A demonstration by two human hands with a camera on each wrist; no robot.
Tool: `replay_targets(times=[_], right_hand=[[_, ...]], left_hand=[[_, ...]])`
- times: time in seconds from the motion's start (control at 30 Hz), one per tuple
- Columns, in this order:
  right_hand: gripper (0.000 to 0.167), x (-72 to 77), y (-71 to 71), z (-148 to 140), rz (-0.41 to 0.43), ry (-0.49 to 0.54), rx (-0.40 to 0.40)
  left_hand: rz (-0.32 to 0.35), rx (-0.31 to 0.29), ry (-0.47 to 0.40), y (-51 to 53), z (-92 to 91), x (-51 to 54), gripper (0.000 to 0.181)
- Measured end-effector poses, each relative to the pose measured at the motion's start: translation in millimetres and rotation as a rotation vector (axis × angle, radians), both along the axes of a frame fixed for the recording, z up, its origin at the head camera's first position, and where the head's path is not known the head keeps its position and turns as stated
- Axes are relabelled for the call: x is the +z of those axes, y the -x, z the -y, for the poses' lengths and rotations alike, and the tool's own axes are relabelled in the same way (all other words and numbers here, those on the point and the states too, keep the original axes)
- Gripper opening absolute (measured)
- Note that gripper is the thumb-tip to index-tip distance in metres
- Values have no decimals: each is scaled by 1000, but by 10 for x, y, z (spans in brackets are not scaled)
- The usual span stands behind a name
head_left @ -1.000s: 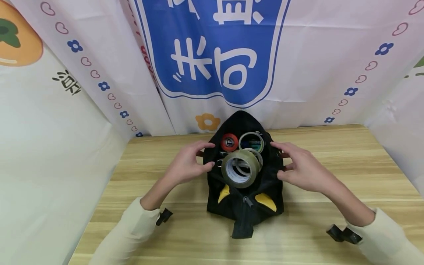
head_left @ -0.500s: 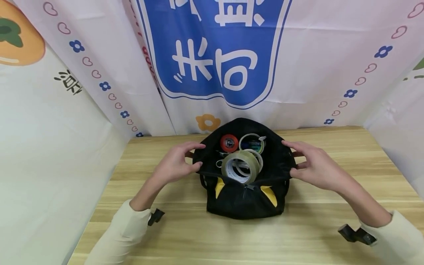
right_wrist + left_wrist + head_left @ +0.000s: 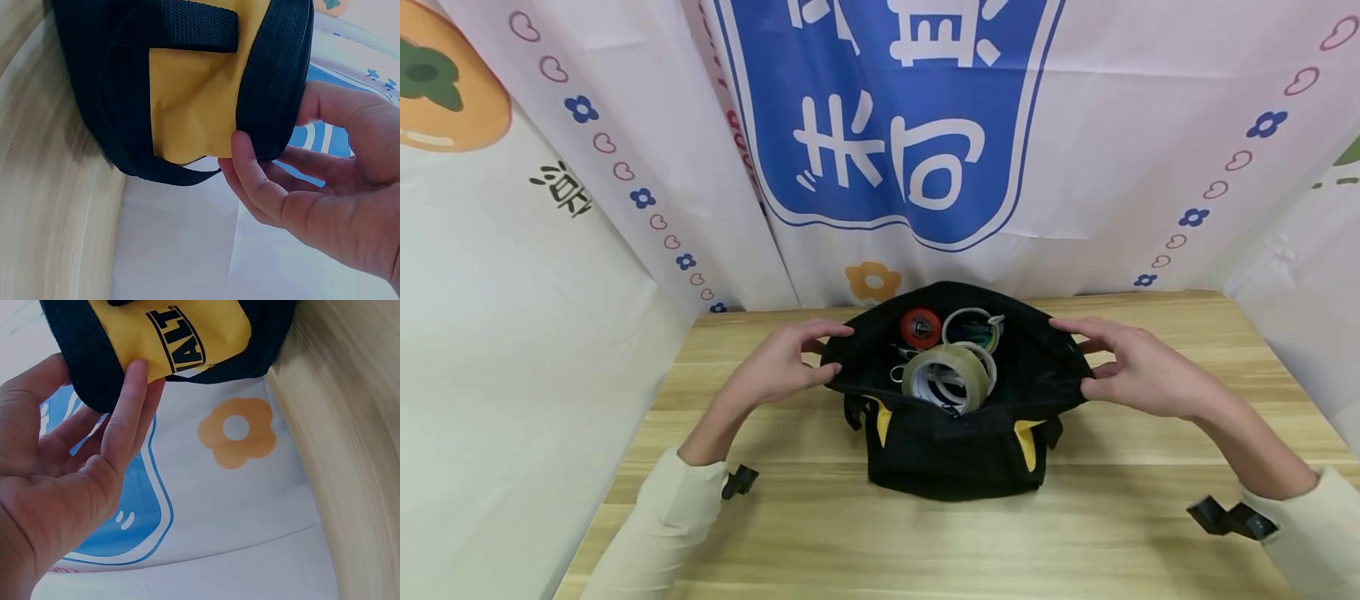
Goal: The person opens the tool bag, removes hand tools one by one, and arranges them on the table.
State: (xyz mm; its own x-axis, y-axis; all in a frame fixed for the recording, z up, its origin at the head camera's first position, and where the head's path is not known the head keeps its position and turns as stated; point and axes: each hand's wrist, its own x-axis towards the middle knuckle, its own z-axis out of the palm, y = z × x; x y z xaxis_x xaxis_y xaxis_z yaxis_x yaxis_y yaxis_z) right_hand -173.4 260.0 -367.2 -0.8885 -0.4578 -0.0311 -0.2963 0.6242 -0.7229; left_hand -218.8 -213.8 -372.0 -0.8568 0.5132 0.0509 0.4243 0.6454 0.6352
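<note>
A black bag with yellow patches (image 3: 955,458) stands on the table, its mouth spread wide. Inside lie a clear tape roll (image 3: 946,379), a red tape roll (image 3: 920,328) and a pale ring-shaped roll (image 3: 972,330) with green and blue items seen through it. The left hand (image 3: 782,362) grips the left end of the bag's rim between thumb and fingers; the left wrist view shows its fingertips against the yellow side with black lettering. At the opposite end, the right hand (image 3: 1150,371) pinches the rim, its fingers on the dark zippered edge (image 3: 275,81) in the right wrist view.
The wooden table (image 3: 790,533) reaches back to a white printed cloth (image 3: 1097,167) hanging close behind the bag. A black strap loop (image 3: 181,175) hangs from the bag's side. Dark wrist devices (image 3: 1231,518) sit at both cuffs.
Both hands have moved apart, drawing the rim sideways. The bag's mouth has widened, and the front zipper flap that hung toward the front edge has lifted to the rim.
</note>
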Motion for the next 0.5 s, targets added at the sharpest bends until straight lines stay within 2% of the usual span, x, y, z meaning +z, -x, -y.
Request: replay_targets(times=[0.13, 0.5], right_hand=[[83, -2, -9, 29, -5, 25, -1], [80, -2, 13, 166, -16, 98, 16]], left_hand=[[5, 2, -25, -32, -29, -1, 51], [29, 34, -182, -102, -156, -59, 57]])
